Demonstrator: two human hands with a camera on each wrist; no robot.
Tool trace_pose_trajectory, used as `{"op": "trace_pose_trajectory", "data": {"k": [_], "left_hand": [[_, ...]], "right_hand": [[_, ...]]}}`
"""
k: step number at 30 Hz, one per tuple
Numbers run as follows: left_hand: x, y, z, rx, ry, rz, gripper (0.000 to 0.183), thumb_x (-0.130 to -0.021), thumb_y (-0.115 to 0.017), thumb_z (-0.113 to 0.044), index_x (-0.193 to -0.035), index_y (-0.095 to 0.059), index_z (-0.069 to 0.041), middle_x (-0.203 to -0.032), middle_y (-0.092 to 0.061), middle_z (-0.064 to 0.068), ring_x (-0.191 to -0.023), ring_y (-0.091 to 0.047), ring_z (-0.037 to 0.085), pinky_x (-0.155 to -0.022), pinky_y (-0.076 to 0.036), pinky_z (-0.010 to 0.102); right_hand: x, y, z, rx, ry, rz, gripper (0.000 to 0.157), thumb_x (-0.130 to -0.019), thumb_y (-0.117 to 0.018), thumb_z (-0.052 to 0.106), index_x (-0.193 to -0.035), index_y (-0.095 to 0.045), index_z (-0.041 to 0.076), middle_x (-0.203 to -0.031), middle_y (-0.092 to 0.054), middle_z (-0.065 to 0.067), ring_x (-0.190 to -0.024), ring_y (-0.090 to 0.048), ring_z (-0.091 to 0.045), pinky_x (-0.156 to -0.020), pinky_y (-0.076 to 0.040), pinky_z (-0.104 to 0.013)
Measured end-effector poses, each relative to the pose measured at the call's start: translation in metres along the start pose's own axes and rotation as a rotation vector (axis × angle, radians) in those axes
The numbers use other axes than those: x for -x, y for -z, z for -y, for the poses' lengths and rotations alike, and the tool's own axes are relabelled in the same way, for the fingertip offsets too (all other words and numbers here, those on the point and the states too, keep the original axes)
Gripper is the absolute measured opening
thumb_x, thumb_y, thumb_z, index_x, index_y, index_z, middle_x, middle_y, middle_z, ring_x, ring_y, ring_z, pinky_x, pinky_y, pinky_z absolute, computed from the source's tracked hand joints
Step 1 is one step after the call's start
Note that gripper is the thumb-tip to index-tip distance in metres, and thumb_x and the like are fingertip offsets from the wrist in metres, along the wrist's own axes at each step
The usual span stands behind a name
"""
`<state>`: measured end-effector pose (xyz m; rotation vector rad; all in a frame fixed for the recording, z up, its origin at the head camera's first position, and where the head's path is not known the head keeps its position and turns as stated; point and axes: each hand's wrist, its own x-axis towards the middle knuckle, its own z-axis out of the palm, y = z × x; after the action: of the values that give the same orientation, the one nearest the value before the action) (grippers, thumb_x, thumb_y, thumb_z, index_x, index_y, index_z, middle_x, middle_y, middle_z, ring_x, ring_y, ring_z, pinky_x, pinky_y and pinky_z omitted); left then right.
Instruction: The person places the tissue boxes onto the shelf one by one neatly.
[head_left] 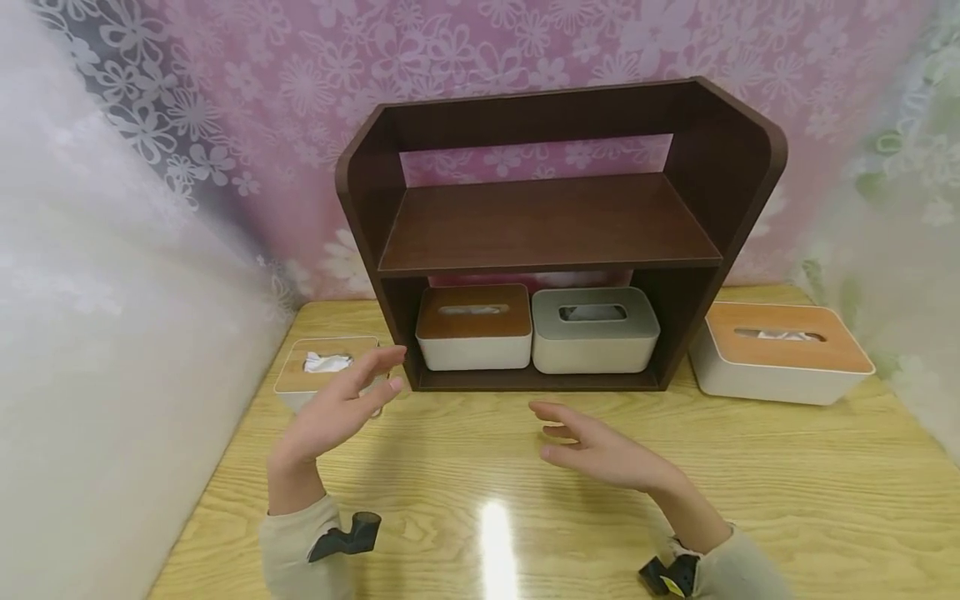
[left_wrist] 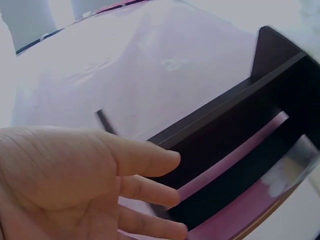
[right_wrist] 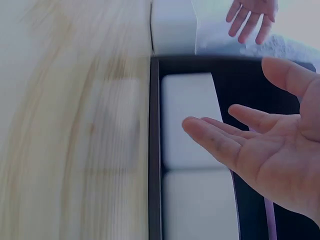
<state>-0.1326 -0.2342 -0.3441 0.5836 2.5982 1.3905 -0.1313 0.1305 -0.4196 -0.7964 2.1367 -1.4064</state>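
My left hand (head_left: 335, 414) hovers with loosely extended fingers, partly covering a small tissue box (head_left: 294, 377) with a light wood lid at the shelf's left. Nothing is in its grasp; the left wrist view shows its bare palm. My right hand (head_left: 600, 448) is held over the table in front of the shelf, fingers relaxed and holding nothing. On the lower level of a dark brown shelf (head_left: 555, 221) stand two tissue boxes side by side: one with a brown lid (head_left: 474, 325) and one with a grey-green lid (head_left: 596, 331).
Right of the shelf, a tissue box with an orange-brown lid (head_left: 783, 354) sits on the wood-grain table (head_left: 465, 467). Behind stands a pink flowered backdrop (head_left: 480, 50). A pale wall panel (head_left: 112, 333) borders the table on the left.
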Motion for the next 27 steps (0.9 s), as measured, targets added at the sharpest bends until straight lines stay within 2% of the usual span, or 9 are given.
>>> {"op": "trace_pose_trajectory", "data": {"k": [3, 6, 10, 14, 19, 22, 24, 27], "left_hand": [[0.006, 0.01, 0.006, 0.002, 0.009, -0.091, 0.051, -0.106, -0.049, -0.029, -0.15, -0.037, -0.006, -0.152, -0.041, 0.015, -0.14, -0.038, 0.035, -0.109, -0.033, 0.057], [0.009, 0.018, 0.011, 0.029, 0.053, -0.192, 0.049, -0.105, -0.049, -0.025, -0.147, -0.039, -0.001, -0.151, -0.04, 0.017, -0.141, -0.035, 0.037, -0.112, -0.029, 0.056], [0.009, 0.026, 0.016, 0.017, 0.173, -0.343, 0.052, -0.105, -0.048, -0.026, -0.148, -0.037, 0.002, -0.153, -0.036, 0.023, -0.142, -0.03, 0.042, -0.113, -0.028, 0.057], [0.009, 0.034, 0.022, 0.009, 0.3, -0.498, 0.057, -0.104, -0.047, -0.025, -0.152, -0.029, 0.001, -0.157, -0.026, 0.027, -0.145, -0.022, 0.044, -0.114, -0.024, 0.059], [0.01, 0.042, 0.045, -0.033, 0.446, -0.668, 0.065, -0.102, -0.047, -0.025, -0.156, -0.02, -0.002, -0.155, -0.016, 0.032, -0.142, -0.018, 0.048, -0.112, -0.025, 0.062], [0.016, 0.048, 0.065, -0.031, 0.531, -0.695, 0.069, -0.101, -0.045, -0.027, -0.158, -0.013, -0.005, -0.156, -0.012, 0.033, -0.143, -0.014, 0.05, -0.112, -0.024, 0.064], [0.02, 0.052, 0.078, 0.003, 0.569, -0.675, 0.072, -0.102, -0.043, -0.029, -0.159, -0.007, -0.006, -0.157, -0.009, 0.033, -0.144, -0.013, 0.05, -0.113, -0.022, 0.064], [0.024, 0.052, 0.096, 0.105, 0.599, -0.638, 0.076, -0.102, -0.042, -0.029, -0.16, 0.001, -0.008, -0.161, -0.001, 0.029, -0.148, -0.006, 0.046, -0.116, -0.017, 0.061]], "right_hand": [[-0.013, -0.01, 0.005, -0.008, 0.002, 0.007, 0.064, -0.104, -0.053, 0.025, -0.157, -0.023, 0.004, -0.158, -0.027, -0.025, -0.14, -0.035, -0.047, -0.109, -0.036, -0.057], [-0.028, -0.022, 0.009, -0.025, -0.004, 0.013, 0.065, -0.104, -0.054, 0.027, -0.157, -0.023, 0.005, -0.158, -0.028, -0.025, -0.14, -0.037, -0.044, -0.109, -0.036, -0.055], [-0.049, -0.04, 0.014, -0.08, -0.015, 0.028, 0.066, -0.103, -0.054, 0.029, -0.158, -0.023, 0.01, -0.159, -0.027, -0.022, -0.14, -0.038, -0.04, -0.109, -0.038, -0.052], [-0.069, -0.057, 0.02, -0.117, -0.011, 0.046, 0.065, -0.103, -0.054, 0.028, -0.158, -0.023, 0.013, -0.159, -0.027, -0.021, -0.139, -0.04, -0.039, -0.109, -0.04, -0.05], [-0.097, -0.074, 0.026, -0.149, -0.02, 0.042, 0.066, -0.103, -0.054, 0.029, -0.159, -0.022, 0.013, -0.159, -0.027, -0.021, -0.139, -0.041, -0.038, -0.108, -0.04, -0.049], [-0.118, -0.086, 0.03, -0.167, -0.027, 0.037, 0.069, -0.102, -0.056, 0.032, -0.159, -0.021, 0.016, -0.161, -0.025, -0.016, -0.141, -0.039, -0.037, -0.109, -0.04, -0.048], [-0.132, -0.094, 0.032, -0.164, -0.029, 0.037, 0.071, -0.101, -0.057, 0.034, -0.16, -0.02, 0.018, -0.163, -0.023, -0.011, -0.143, -0.037, -0.035, -0.11, -0.039, -0.047], [-0.149, -0.105, 0.033, -0.149, -0.038, 0.044, 0.075, -0.1, -0.059, 0.036, -0.16, -0.016, 0.021, -0.165, -0.02, -0.001, -0.146, -0.032, -0.033, -0.112, -0.036, -0.046]]}}
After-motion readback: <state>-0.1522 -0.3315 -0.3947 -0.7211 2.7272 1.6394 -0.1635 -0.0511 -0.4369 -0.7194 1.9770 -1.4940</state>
